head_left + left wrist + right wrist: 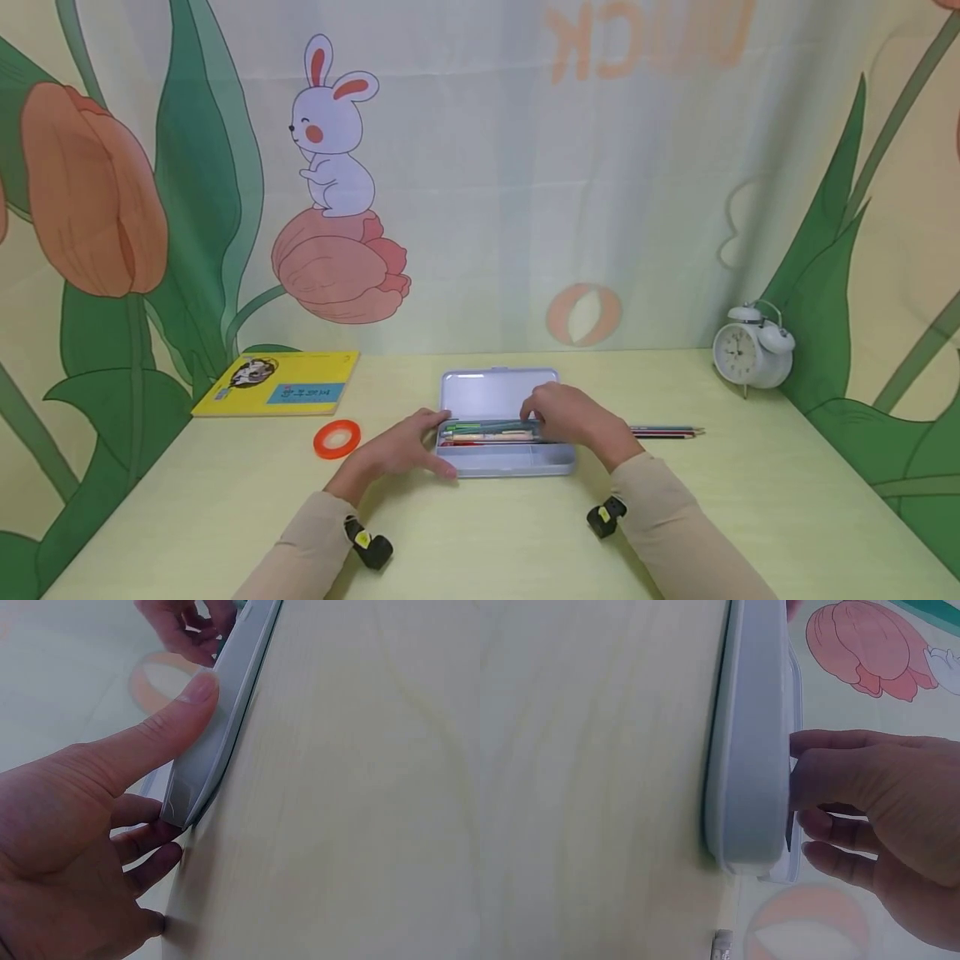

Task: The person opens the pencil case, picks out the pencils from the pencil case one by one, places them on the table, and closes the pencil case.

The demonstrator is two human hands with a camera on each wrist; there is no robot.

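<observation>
An open pencil case (pixel 491 461), pale lilac, lies on the table with its lid (pixel 480 395) tipped back. Several pens and pencils (pixel 487 435) fill its rear compartment. My left hand (pixel 401 446) grips the left end, thumb (pixel 196 694) along the front wall and fingers around the corner. At the right part of the compartment, my right hand (pixel 567 414) reaches in from above with bent fingers (pixel 832 769). Its thumb and index tips dip behind the case wall in the right wrist view, so I cannot tell whether they pinch a pencil.
Several pencils (pixel 667 432) lie just right of the case. An orange tape ring (pixel 337 439) and a yellow book (pixel 277 383) lie to the left. A white alarm clock (pixel 752 346) stands at the back right, before a printed curtain (pixel 480 208).
</observation>
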